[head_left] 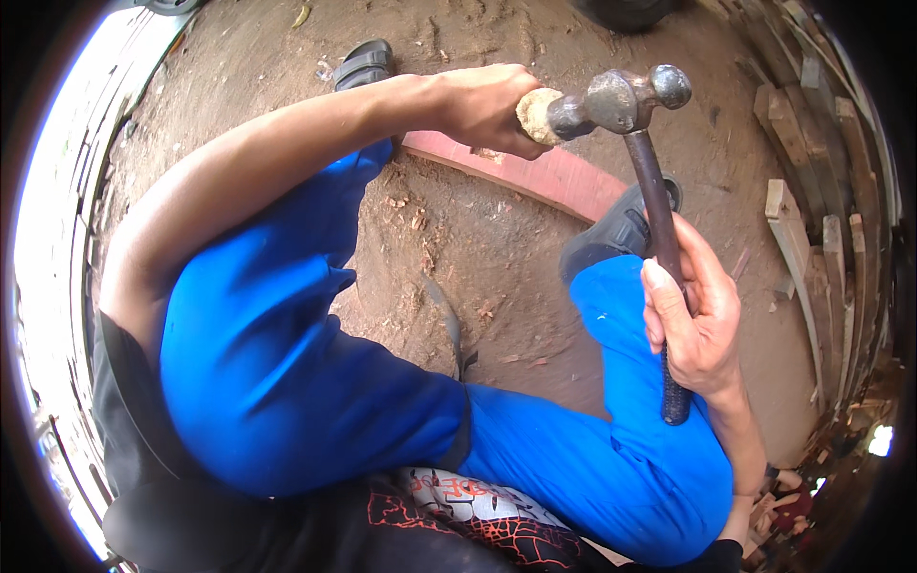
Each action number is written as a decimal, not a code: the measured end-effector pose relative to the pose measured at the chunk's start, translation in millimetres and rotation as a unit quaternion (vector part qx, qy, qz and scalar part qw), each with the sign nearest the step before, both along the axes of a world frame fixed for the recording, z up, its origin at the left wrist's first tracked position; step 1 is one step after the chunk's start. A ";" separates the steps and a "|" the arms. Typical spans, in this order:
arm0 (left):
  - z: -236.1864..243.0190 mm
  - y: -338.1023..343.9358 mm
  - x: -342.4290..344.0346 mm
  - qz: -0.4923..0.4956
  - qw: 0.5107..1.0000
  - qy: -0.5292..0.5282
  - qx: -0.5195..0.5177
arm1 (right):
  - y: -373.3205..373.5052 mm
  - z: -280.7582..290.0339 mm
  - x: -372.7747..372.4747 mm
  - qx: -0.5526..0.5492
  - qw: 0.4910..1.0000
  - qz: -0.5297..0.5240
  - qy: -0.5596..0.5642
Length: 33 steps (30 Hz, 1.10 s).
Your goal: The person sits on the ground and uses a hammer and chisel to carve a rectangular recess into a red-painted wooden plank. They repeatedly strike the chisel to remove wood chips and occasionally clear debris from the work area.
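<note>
My right hand (702,334) grips the dark handle of a ball-peen hammer (626,100), thumb along the shaft. The hammer's metal head is at the pale, frayed butt of a wooden-handled chisel (538,115), touching it or very close. My left hand (492,110) is closed around that chisel, whose blade is hidden below the fist. Under the left hand lies a reddish wooden plank (564,181) with a small cut notch showing near its edge. The plank slants across the ground between my two feet.
Wood chips (417,220) lie scattered on the dirt ground (516,286). A dark flat strip (444,310) lies between my blue-trousered legs. Stacked timber pieces (798,229) line the right side. At the lower right, a partly visible person in dark red (793,516) appears small. A dark round object (626,11) sits at the top.
</note>
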<state>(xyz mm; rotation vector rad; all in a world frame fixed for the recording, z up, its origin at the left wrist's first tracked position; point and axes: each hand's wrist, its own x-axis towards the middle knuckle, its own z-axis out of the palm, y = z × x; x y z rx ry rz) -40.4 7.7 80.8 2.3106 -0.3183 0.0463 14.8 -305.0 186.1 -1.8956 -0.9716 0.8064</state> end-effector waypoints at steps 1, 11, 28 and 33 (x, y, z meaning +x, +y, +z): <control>-0.5 0.1 -1.1 0.012 0.999 0.036 -0.015 | -0.2 1.2 1.3 0.010 0.998 0.013 -0.058; -1.8 -3.5 7.6 0.022 0.999 0.023 -0.008 | 5.9 4.0 0.6 0.338 0.932 0.028 -0.129; -3.1 5.8 8.9 0.018 1.000 -0.010 -0.009 | 35.3 8.6 -3.2 -0.089 0.938 0.058 -0.330; -1.4 7.9 4.8 0.032 0.999 -0.031 -0.011 | 41.5 31.0 -5.6 -0.088 0.989 -0.098 -0.074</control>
